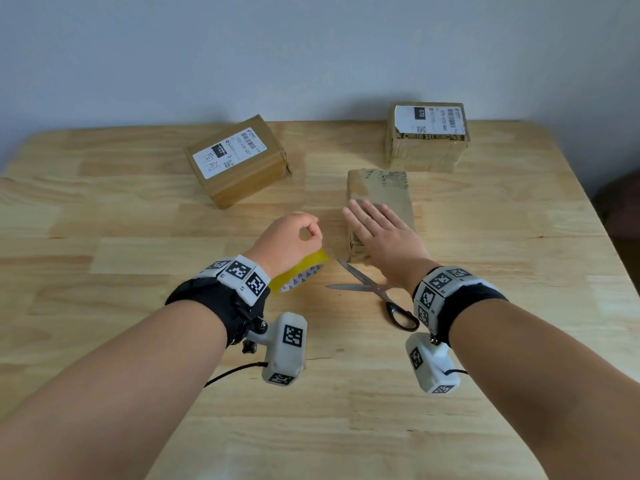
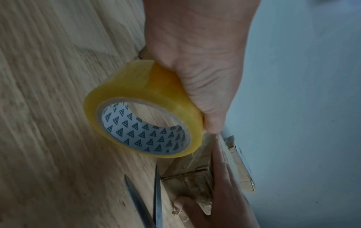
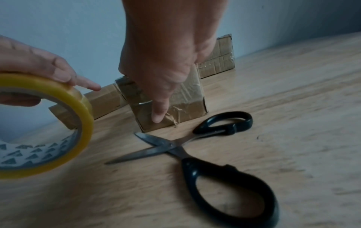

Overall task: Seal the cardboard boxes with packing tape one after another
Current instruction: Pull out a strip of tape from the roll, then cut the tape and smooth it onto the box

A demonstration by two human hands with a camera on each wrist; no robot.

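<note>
Cardboard boxes (image 1: 239, 161) three, one tape roll (image 2: 143, 110) gripped by left fingers (image 3: 58, 69), right fingers (image 1: 367, 216) flat.

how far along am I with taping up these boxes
Early to midway. The near box is in hand: right hand flat on it, left hand holding the tape roll beside it. The far-right box already shows tape; whether the far-left labelled box is sealed is unclear.
</note>
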